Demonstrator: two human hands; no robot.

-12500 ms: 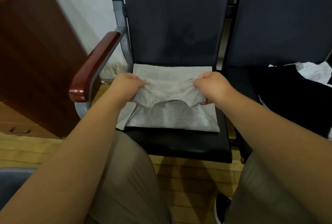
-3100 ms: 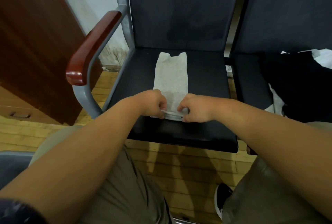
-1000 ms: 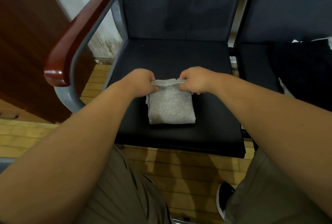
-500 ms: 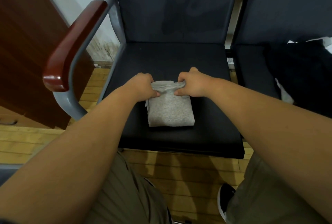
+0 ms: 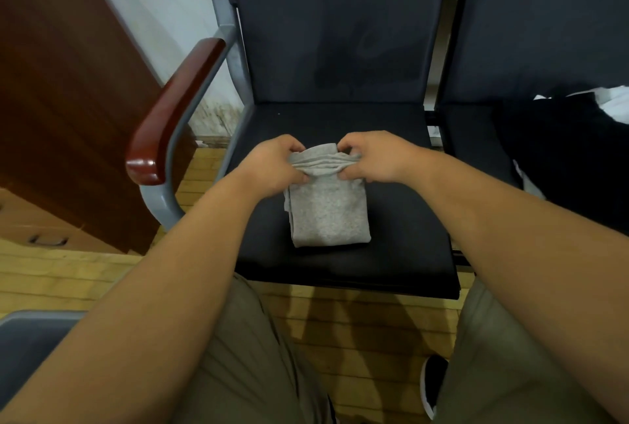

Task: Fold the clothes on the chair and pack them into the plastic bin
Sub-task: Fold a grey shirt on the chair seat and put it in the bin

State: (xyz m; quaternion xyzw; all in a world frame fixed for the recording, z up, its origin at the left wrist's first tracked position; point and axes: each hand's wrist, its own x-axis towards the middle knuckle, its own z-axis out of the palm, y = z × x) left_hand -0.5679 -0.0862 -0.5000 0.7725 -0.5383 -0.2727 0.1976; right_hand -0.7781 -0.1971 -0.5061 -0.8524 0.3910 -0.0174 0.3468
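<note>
Folded grey garment (image 5: pixel 326 212) on chair (image 5: pixel 391 253)

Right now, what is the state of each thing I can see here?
Grey knit garment: folded small, far edge lifted.
Left hand: gripping that edge.
Right hand: gripping it too.
Black padded chair seat: bears the garment.
Black clothes: unfolded, heaped on the next seat.

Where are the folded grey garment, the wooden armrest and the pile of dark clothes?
folded grey garment (image 5: pixel 328 216): head view, middle of its top face.
wooden armrest (image 5: pixel 173 110): head view, middle of its length.
pile of dark clothes (image 5: pixel 571 158): head view, black fabric on the neighbouring seat.
</note>
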